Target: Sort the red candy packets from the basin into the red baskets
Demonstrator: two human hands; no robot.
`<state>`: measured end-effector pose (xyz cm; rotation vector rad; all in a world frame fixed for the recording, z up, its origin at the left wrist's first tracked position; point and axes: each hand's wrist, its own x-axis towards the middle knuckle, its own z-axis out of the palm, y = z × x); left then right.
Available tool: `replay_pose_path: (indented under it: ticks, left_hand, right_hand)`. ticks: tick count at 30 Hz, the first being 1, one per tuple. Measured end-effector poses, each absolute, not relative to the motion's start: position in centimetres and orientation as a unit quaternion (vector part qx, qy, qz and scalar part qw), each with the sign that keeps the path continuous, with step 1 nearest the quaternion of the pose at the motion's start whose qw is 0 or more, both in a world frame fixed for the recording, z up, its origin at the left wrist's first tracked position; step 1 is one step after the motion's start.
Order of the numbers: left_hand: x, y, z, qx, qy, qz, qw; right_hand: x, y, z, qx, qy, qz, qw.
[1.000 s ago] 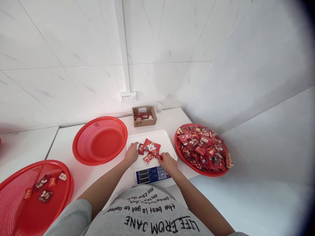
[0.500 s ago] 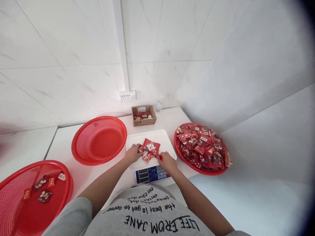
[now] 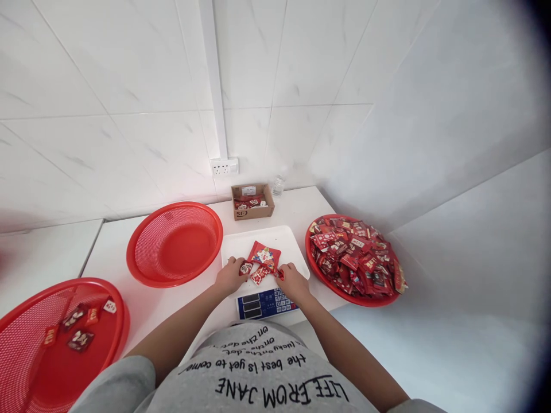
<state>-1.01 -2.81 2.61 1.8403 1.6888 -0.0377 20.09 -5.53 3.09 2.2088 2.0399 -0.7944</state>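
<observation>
On the white tray [image 3: 282, 236] of a weighing scale [image 3: 252, 307] lie several red candy packets. The biggest, a red packet with a colourful print [image 3: 264, 256], lies at the middle, and a smaller red-and-white patterned packet [image 3: 259, 275] lies just in front of it. At the left, my left hand [image 3: 231, 276] is closed on a dark red packet with a white label [image 3: 245, 268]. My right hand [image 3: 294, 282] is closed on a small red packet [image 3: 280, 274] beside the big one; its fingertips are partly hidden.
A red basin heaped with packets [image 3: 359, 261] stands at the right. At the left are a bare red colander [image 3: 174, 245] and a nearer red basket [image 3: 64, 378] with several packets. Behind the tray are a cardboard box [image 3: 253, 212] of packets and a clear glass jar [image 3: 278, 184].
My left hand has shifted slightly left and down with its packet, whose white label now shows more. My right hand has hardly moved.
</observation>
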Motion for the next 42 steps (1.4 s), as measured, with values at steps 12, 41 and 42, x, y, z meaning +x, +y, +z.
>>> replay_pose_path:
  ticks: [12,41,42]
  left_hand:
    - [-0.9,-4.0,2.7,0.736,0.614,-0.027,0.285]
    - [1.5,-3.9,2.9,0.684,0.623,0.045,0.378]
    - [1.5,-3.9,2.9,0.684,0.622,0.044,0.378]
  right_hand:
    - [20.3,-4.3,2.9,0.731,0.643,-0.230,0.012]
    - [17.9,-5.0,2.4,0.699,0.633,-0.326,-0.068]
    - [17.9,-4.9,2.4,0.696,0.622,-0.349,-0.086]
